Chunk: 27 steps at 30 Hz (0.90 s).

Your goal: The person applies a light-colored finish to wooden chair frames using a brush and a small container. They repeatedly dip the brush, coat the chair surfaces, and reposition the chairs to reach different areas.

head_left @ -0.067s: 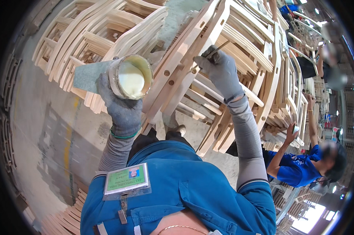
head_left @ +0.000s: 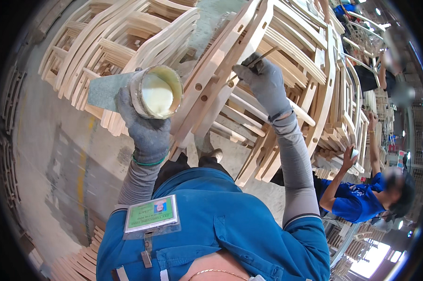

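Item: frame (head_left: 221, 89). Pale bare wood, a chair part, tilted up and away from me at centre, with round dowel holes drilled along its rail. It leans against the stack of like frames beyond.

Item: cup (head_left: 156, 92). Round, open-topped, smeared walls, filled with creamy off-white liquid. It sits left of the frame, its rim just beside the frame's rail.

Item: my left hand (head_left: 146, 126). Grey knit glove, green cuff band. Fingers closed round the cup from below, holding it mouth toward me. A flat grey sheet (head_left: 109, 90) juts left from behind the cup; whether the hand pinches it too I cannot tell.

Item: my right hand (head_left: 266, 84). Grey glove, grey sleeve. Closed tight on a thin dark stick (head_left: 262, 57), whose near end touches the frame at a hole.

Item: surroundings. Stacks of chairs (head_left: 104, 47) far left and more far right, crowding the frame on both sides. Concrete floor (head_left: 57, 164) to the left with a faded yellow line. My blue shirt (head_left: 221, 234) near, with a green badge (head_left: 151, 214) clipped on. My shoe (head_left: 215, 154) shows under the frame. A co-worker (head_left: 356, 201) in blue at near right, one arm raised to the stack; another person far right, blurred.
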Available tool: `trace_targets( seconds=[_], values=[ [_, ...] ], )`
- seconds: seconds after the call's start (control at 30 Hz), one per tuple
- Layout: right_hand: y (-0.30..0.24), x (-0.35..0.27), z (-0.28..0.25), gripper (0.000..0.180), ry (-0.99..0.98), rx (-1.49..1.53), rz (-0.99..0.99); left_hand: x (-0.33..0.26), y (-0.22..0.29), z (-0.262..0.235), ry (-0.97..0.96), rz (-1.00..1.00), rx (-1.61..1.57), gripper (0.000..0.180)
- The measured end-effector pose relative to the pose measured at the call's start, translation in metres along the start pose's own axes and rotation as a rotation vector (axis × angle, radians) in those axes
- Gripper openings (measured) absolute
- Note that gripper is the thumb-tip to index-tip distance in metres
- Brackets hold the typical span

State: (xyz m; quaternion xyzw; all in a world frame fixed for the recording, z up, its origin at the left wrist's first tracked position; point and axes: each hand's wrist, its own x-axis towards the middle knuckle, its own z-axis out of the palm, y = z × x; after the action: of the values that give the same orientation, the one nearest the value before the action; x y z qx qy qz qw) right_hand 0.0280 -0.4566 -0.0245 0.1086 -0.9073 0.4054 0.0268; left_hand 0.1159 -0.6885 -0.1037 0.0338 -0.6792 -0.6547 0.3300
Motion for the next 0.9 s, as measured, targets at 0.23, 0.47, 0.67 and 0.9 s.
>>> trace_targets(
  seconds=[0.23, 0.47, 0.67, 0.9],
  values=[
    [-0.047, -0.051, -0.036, 0.009, 0.197, 0.557, 0.013, -0.011, 0.009, 0.015, -0.169, -0.044, -0.217, 0.074],
    [-0.066, -0.119, -0.027, 0.017, 0.175, 0.627, -0.167, -0.015, 0.051, 0.056, -0.185, -0.502, -1.065, 0.066],
    [-0.047, -0.156, -0.028, 0.03, 0.062, 0.611, -0.579, -0.008, 0.071, 0.069, -0.131, -0.496, -1.073, 0.056],
    [-0.046, -0.162, -0.012, 0.025, 0.314, 0.897, -0.358, -0.017, 0.086, 0.08, -0.233, -0.49, -1.075, 0.057]
  ],
)
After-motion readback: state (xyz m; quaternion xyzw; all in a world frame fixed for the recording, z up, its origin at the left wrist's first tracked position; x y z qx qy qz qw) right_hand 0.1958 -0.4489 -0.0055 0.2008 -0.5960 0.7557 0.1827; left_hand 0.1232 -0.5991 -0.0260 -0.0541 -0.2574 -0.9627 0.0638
